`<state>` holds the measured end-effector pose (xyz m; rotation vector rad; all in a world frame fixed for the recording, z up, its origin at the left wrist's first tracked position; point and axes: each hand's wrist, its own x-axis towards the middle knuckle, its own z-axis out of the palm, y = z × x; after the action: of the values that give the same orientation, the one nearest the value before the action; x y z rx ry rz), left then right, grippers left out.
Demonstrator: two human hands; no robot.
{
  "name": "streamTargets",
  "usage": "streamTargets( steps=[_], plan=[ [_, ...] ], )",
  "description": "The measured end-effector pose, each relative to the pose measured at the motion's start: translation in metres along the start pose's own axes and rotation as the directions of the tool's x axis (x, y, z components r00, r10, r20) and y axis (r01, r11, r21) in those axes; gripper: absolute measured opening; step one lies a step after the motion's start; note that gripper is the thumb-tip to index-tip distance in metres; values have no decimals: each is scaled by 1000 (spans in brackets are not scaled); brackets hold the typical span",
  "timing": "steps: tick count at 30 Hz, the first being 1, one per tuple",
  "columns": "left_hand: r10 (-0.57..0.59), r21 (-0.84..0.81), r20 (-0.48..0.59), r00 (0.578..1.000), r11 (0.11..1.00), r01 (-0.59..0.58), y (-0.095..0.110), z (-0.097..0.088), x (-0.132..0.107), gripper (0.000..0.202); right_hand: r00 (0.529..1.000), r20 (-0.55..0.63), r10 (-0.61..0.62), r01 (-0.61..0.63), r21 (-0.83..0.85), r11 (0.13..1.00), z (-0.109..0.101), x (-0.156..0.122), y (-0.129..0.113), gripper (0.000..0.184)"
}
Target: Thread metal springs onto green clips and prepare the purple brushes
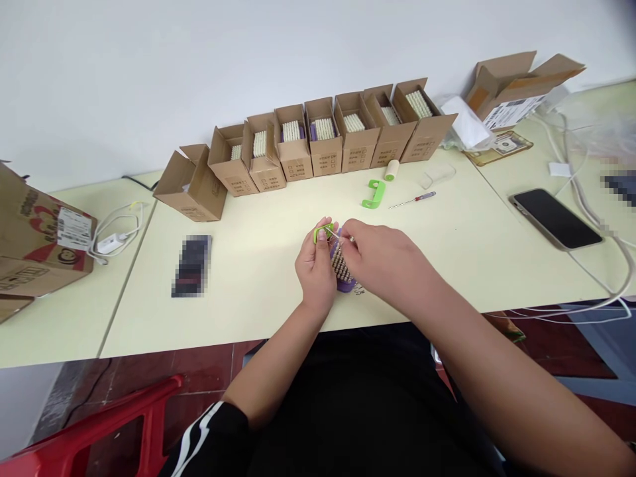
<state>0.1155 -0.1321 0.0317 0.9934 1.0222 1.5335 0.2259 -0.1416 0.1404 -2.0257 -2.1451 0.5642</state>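
Note:
My left hand (318, 270) is closed on a small green plastic bracket (318, 232), thumb pressed against its front. My right hand (380, 255) is closed in a pinch on a thin metal-shafted tool (332, 232), whose tip meets the bracket; its handle is hidden in my fingers. Under my hands lies a purple tray or block (346, 287) with rows of small beige-brown knobs, partly covered by my right hand. Several tiny dark metal bits (358, 289) lie at its lower right edge. Farther up the table are a larger green bracket (374, 195), a cream roller (391, 170) and a screwdriver (425, 196).
Open cardboard boxes (325, 163) filled with cream ridged pieces line the wall. A smaller open box (191, 192) stands left of them. A phone (559, 217) and white cables lie at right, a blurred dark object (192, 266) at left. A red stool (149, 424) stands below.

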Motion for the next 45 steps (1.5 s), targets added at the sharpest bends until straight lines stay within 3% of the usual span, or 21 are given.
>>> streamTargets(
  steps=[4,7,11,16,24,30,36,40,45],
  plan=[
    [12,-56,27,1000,998,-11,-6,-2,3,39,996,91,-10,-2,125,992,-19,16,12,18],
    [-1,-94,52,999,996,6,-8,-2,4,39,974,228,-8,-38,198,980,-35,28,17,16],
    [-21,-106,75,997,994,28,-9,-4,5,39,925,378,-29,-41,177,983,-54,46,23,15],
    [-9,-116,83,996,993,19,-9,-3,6,37,903,425,-70,20,120,993,-66,61,26,19],
    [-3,-92,-31,1000,996,0,-3,6,6,41,941,339,4,-92,244,965,-43,40,16,14],
    [13,-74,-40,999,997,-16,-4,6,8,41,990,141,-11,-31,288,957,-15,30,17,19],
    [-8,-54,-96,995,999,2,-6,9,8,46,998,65,3,-26,357,934,3,27,13,17],
    [-12,-56,-102,995,998,6,-8,9,10,46,997,79,-17,-15,395,919,2,34,16,12],
    [-44,-52,-16,999,998,43,-9,-2,10,45,954,297,-47,-83,410,908,-22,47,22,5]
  ],
)
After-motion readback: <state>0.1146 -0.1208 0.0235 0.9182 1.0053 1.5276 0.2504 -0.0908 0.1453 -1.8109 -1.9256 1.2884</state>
